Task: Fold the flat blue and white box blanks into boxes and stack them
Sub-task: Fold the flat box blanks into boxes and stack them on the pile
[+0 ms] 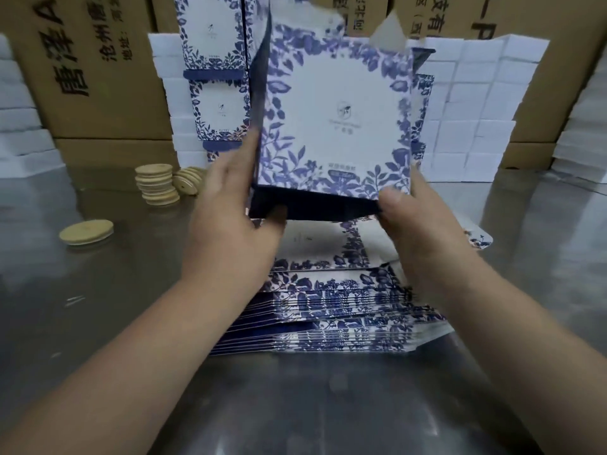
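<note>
Flat, soft light from overhead, a touch dim. The steel counter [98, 307] gives back a dull sheen, with pale glare streaks far right and a dark reflection pooling near the bottom edge. Motion blur smears the top flaps of the box [341, 103], and the left hand [230, 231] and right hand [420, 224] are soft-edged too. There's a faint shadow under the box. Wide-angle bending leans the brown cartons [108, 77] outward at both sides.

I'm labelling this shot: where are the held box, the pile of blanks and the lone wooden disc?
held box [341, 103], head view, white front panel.
pile of blanks [328, 323], head view, near edge.
lone wooden disc [86, 232], head view, top face.
</note>
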The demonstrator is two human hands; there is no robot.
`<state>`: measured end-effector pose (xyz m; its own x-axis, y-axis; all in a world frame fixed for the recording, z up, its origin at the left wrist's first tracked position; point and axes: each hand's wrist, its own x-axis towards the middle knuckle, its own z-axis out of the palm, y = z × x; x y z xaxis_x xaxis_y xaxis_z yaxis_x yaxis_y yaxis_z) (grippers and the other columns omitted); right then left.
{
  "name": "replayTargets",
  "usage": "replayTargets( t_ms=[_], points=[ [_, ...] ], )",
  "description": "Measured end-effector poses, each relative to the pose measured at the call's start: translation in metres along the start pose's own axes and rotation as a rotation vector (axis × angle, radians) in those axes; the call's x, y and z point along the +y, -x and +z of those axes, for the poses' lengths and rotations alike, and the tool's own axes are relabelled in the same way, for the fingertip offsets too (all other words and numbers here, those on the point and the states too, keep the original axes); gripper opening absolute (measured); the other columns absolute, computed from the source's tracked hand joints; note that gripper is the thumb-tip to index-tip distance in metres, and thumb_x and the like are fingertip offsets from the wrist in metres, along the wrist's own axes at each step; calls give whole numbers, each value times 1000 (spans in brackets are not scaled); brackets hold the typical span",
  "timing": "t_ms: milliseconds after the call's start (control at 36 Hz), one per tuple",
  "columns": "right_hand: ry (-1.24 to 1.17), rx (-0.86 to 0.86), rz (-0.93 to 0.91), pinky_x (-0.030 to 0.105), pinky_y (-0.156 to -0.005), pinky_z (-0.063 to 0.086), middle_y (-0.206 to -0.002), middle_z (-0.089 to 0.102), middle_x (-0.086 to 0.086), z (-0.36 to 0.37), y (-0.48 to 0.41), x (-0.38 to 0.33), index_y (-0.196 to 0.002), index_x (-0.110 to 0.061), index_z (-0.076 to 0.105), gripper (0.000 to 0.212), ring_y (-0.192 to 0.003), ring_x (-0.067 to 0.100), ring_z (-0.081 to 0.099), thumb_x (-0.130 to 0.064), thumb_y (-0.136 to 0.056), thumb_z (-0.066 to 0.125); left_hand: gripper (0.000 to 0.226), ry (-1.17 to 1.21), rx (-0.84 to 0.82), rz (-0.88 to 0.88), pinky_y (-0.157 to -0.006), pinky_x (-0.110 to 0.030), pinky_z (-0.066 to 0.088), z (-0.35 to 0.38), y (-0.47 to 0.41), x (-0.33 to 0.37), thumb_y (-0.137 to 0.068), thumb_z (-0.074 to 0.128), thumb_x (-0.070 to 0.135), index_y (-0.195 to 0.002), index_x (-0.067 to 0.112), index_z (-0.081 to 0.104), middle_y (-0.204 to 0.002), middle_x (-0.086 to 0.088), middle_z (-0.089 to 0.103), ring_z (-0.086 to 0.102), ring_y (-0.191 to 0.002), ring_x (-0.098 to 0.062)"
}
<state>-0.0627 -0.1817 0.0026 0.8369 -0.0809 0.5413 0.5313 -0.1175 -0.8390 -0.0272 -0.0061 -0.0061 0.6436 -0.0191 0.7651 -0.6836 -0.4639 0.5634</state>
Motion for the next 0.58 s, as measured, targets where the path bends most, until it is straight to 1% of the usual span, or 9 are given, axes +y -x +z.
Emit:
replayTargets(
  t_ms=[56, 111, 167, 250, 306, 361, 417, 472, 583],
  points=[
    [-68, 49, 53, 43, -102, 42, -76, 67, -24, -2, -4, -2, -99, -23, 58, 47, -84, 0, 62, -47, -59, 57, 75, 68, -105, -32, -87, -13, 38, 0, 3, 0, -73, 66, 41, -135, 55, 26, -114, 34, 41, 43, -102, 22],
    [-96, 16, 58, 44, -100, 40, -85, 67, -20, -4, -2, -4, -105, -22, 60, 57, -95, 6, 62, -60, -63, 52, 65, 237, -191, -60, -85, -3, 34, -1, 7, 2, -69, 58, 50, -128, 53, 31, -117, 34, 43, 41, -105, 25],
    [-74, 59, 106, 41, -95, 44, -102, 67, -16, -6, 2, -2, -106, -32, 57, 47, -103, 8, 63, -62, -69, 55, 50, 437, -233, -103, -84, -4, 37, -2, 8, 4, -68, 50, 54, -115, 40, 38, -117, 22, 51, 49, -105, 15],
    [52, 151, 78, 31, -80, 53, -104, 64, -11, -7, 3, 3, -100, -33, 51, 26, -93, 5, 65, -29, -79, 64, 38, 458, -205, -135, -85, -15, 38, -1, 6, 2, -73, 49, 53, -103, 31, 43, -106, 12, 54, 53, -98, 2],
    [79, 165, 33, 19, -74, 53, -104, 62, -11, -6, 4, 3, -100, -32, 47, 34, -92, 1, 62, -5, -84, 59, 30, 390, -183, -160, -86, -19, 37, 1, 6, -1, -77, 50, 47, -102, 33, 42, -105, 11, 54, 52, -96, 3],
    [107, 162, 9, 21, -81, 51, -117, 58, -6, -5, 4, 2, -112, -32, 42, 45, -107, 7, 57, 1, -84, 56, 30, 342, -192, -171, -90, -21, 38, 3, 6, -5, -83, 57, 41, -106, 42, 38, -114, 12, 55, 52, -104, 2],
    [129, 167, -30, 26, -91, 46, -127, 51, -6, -5, 5, 1, -123, -39, 33, 60, -119, 8, 50, -9, -80, 60, 41, 292, -202, -166, -86, -13, 39, 4, 5, -6, -87, 61, 32, -105, 54, 32, -116, 21, 52, 52, -105, 9],
    [156, 183, -85, 22, -95, 40, -128, 46, -18, -7, 6, -1, -126, -48, 27, 68, -121, -3, 45, -26, -71, 61, 53, 268, -217, -148, -82, -5, 39, 5, 4, -7, -85, 63, 29, -109, 59, 26, -115, 29, 48, 50, -104, 16],
    [216, 183, -141, 13, -95, 31, -130, 36, -36, -9, 9, -5, -119, -64, 23, 70, -126, -13, 34, -51, -61, 61, 58, 310, -169, -114, -95, -15, 31, 0, 6, 6, -76, 56, 41, -122, 50, 22, -122, 38, 34, 37, -115, 19]
  ],
)
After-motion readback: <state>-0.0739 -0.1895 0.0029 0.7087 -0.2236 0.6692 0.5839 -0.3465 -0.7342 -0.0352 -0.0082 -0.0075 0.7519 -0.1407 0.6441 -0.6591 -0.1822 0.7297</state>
